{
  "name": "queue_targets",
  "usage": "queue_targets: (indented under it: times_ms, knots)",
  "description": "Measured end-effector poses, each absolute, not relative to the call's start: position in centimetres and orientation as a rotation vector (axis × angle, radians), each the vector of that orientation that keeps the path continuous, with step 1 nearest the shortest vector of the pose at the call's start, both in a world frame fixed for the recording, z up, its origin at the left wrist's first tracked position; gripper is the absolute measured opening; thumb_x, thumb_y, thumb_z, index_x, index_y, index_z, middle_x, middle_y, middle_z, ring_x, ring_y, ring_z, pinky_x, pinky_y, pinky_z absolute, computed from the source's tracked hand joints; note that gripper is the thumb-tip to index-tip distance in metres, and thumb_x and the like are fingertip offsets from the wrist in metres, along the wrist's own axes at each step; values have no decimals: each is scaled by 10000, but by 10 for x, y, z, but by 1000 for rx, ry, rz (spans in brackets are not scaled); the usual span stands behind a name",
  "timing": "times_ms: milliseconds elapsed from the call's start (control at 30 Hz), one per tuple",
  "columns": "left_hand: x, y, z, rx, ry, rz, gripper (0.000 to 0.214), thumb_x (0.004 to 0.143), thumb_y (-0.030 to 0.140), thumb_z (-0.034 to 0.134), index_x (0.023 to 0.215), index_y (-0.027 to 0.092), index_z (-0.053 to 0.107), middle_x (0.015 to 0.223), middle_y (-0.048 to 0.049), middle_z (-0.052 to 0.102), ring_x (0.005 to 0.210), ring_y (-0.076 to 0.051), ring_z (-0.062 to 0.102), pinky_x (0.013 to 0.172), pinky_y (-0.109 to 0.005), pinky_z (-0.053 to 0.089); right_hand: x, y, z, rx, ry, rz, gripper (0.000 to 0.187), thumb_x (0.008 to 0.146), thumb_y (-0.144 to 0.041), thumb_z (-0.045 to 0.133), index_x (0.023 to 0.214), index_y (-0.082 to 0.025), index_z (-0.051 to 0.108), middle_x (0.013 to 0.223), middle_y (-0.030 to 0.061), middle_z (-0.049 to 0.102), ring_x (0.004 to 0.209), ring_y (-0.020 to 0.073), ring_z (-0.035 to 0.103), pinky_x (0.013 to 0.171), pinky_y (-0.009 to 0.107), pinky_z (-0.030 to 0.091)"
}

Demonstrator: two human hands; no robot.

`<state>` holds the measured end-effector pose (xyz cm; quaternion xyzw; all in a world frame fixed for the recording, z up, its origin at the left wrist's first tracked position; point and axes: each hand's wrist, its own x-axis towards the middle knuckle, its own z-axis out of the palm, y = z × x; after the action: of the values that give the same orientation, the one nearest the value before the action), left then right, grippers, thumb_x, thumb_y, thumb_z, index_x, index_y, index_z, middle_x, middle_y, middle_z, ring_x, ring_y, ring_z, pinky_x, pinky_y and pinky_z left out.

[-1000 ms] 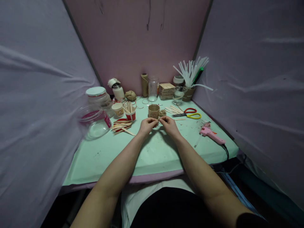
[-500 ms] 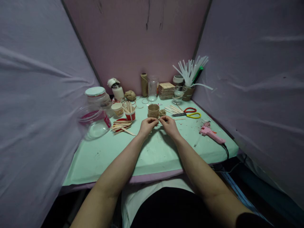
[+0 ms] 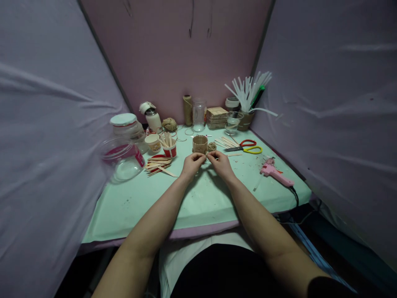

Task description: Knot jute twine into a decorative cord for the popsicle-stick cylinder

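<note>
My left hand (image 3: 193, 163) and my right hand (image 3: 220, 162) meet over the middle of the table, fingertips pinched nearly together. Between and just below them shows a thin pale strand, like twine, too fine to make out fully. Directly behind my left fingers stands a small round brown cup (image 3: 200, 143) with a scalloped rim, its lower part covered by the hand. A small ball of twine (image 3: 212, 146) sits beside the cup, behind my right fingers.
Scissors (image 3: 245, 148) and thin wooden sticks (image 3: 226, 142) lie right of the cup; a pink glue gun (image 3: 276, 174) with a cord is farther right. Wooden sticks (image 3: 158, 164), a red cup (image 3: 170, 150) and a clear tub (image 3: 124, 165) stand left. Jars line the back.
Both hands stay pinched at nearly the same spot, with only slight finger movement. The whole view has shifted very slightly; objects on the table keep their places.
</note>
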<state>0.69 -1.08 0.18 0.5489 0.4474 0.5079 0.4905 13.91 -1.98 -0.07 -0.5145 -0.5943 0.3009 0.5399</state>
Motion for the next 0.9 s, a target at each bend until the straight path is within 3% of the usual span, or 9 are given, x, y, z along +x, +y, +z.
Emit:
queue_targets:
  times_ms: [167, 433, 900]
  knots:
    - [7, -10, 1, 1330, 1095, 1256, 205, 659, 339, 651, 728, 147, 661, 627, 1, 580, 587, -100, 478, 547, -227, 352, 138, -20, -1, -1207, -1343, 796, 198, 701, -356, 581, 753, -171, 631, 769, 34, 645, 736, 167, 561, 703, 298, 434]
    - [7, -11, -3, 1509, 1136, 1306, 156, 683, 285, 632, 747, 146, 667, 708, -15, 643, 674, -125, 555, 660, -246, 429, 135, -24, 2, -1224, -1170, 1053, 182, 657, -344, 619, 732, -178, 628, 659, -11, 600, 566, 109, 486, 527, 231, 373]
    - [5, -13, 0, 1810, 1255, 1341, 127, 741, 226, 590, 726, 157, 694, 742, -36, 663, 704, -137, 577, 681, -252, 440, 134, -20, -2, -1201, -1302, 812, 141, 676, -294, 573, 740, -180, 627, 747, 19, 651, 706, 152, 566, 703, 293, 447]
